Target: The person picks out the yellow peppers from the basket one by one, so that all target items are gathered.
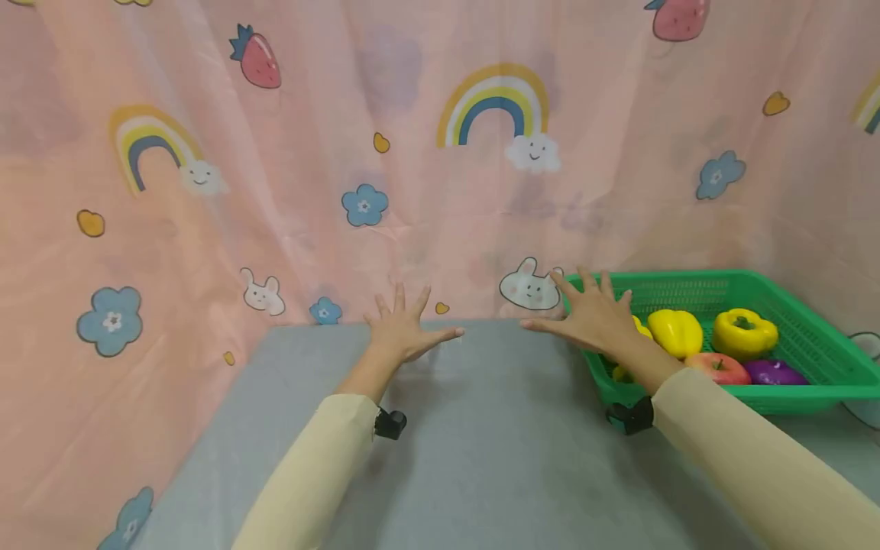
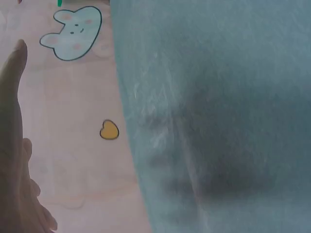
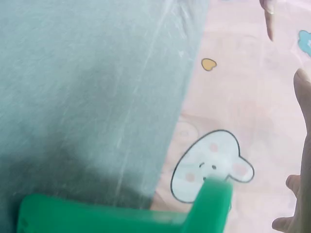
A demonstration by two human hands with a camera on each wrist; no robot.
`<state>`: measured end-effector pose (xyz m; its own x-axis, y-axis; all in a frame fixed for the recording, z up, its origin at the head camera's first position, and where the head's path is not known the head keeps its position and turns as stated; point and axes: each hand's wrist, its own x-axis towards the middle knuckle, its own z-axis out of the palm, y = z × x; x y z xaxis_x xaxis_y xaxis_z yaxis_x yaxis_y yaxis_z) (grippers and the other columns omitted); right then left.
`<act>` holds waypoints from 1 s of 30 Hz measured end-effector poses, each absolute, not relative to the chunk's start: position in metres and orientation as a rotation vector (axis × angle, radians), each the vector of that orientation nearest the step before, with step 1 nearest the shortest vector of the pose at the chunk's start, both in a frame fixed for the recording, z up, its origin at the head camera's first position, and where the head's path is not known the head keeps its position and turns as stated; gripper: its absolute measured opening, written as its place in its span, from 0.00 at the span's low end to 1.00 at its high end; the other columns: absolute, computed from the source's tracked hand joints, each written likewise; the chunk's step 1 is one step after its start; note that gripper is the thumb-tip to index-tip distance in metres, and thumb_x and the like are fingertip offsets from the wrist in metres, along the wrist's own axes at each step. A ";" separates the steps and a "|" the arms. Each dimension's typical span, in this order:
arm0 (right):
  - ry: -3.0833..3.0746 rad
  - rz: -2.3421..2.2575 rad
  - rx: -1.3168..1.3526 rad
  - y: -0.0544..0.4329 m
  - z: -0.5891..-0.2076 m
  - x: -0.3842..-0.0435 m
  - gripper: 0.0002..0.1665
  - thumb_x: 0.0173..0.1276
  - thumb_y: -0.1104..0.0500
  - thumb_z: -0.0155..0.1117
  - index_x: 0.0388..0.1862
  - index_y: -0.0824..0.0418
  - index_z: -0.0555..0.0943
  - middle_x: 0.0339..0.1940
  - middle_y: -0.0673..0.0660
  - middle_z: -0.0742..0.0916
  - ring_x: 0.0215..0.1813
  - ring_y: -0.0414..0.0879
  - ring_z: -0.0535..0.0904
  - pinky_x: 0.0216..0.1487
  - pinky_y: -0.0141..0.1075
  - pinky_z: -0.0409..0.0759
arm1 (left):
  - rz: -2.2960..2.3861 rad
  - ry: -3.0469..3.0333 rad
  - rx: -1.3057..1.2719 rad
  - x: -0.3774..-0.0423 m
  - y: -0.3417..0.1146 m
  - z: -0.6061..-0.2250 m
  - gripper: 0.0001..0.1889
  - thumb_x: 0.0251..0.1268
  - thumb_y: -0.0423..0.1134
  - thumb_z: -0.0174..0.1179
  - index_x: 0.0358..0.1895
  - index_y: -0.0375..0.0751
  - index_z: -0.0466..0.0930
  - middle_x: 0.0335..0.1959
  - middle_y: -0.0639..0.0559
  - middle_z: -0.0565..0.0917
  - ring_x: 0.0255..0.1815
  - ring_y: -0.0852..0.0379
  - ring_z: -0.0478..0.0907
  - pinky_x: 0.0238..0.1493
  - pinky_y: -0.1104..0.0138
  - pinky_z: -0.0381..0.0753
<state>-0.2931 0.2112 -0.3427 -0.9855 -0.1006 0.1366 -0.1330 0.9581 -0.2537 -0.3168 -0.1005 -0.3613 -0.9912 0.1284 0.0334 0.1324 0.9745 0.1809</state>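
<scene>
Left hand [image 1: 400, 334] and right hand [image 1: 596, 317] spread wide, holding nothing.
The green basket [image 1: 791, 394] sits at right on the counter [image 1: 474, 458]; an outward sweep of the right hand could jostle it.

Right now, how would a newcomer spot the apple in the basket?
Find the green basket near the right hand. Behind its near rim, the apple sits left of a purple item in the head view; it alone is reddish among yellow and purple neighbours.
</scene>
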 end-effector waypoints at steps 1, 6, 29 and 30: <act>-2.978 0.388 0.186 0.215 -0.342 -0.290 0.66 0.55 0.13 0.50 0.85 0.44 0.49 0.84 0.71 0.50 0.80 0.81 0.38 0.65 0.85 0.42 | -0.283 -3.089 -0.215 -0.317 -0.098 -0.361 0.57 0.49 0.87 0.46 0.82 0.71 0.38 0.86 0.43 0.36 0.82 0.24 0.35 0.73 0.25 0.45; -2.899 0.390 0.211 0.237 -0.339 -0.271 0.64 0.57 0.16 0.54 0.84 0.45 0.50 0.83 0.71 0.53 0.80 0.80 0.40 0.67 0.83 0.44 | -0.275 -3.053 -0.286 -0.315 -0.083 -0.358 0.55 0.52 0.86 0.45 0.82 0.70 0.38 0.85 0.42 0.39 0.83 0.27 0.35 0.76 0.28 0.44; -2.590 0.470 -0.055 0.380 -0.357 -0.188 0.57 0.67 0.33 0.62 0.84 0.54 0.48 0.83 0.73 0.49 0.82 0.76 0.37 0.75 0.75 0.38 | -0.800 -2.892 -0.628 -0.280 0.076 -0.397 0.48 0.66 0.77 0.42 0.83 0.61 0.41 0.84 0.47 0.51 0.85 0.44 0.49 0.79 0.36 0.52; -2.579 0.480 -0.067 0.383 -0.358 -0.187 0.57 0.67 0.33 0.62 0.84 0.55 0.48 0.83 0.73 0.49 0.82 0.76 0.37 0.74 0.76 0.39 | -0.830 -2.881 -0.635 -0.278 0.079 -0.398 0.47 0.67 0.77 0.42 0.83 0.61 0.42 0.84 0.48 0.53 0.84 0.45 0.51 0.79 0.36 0.54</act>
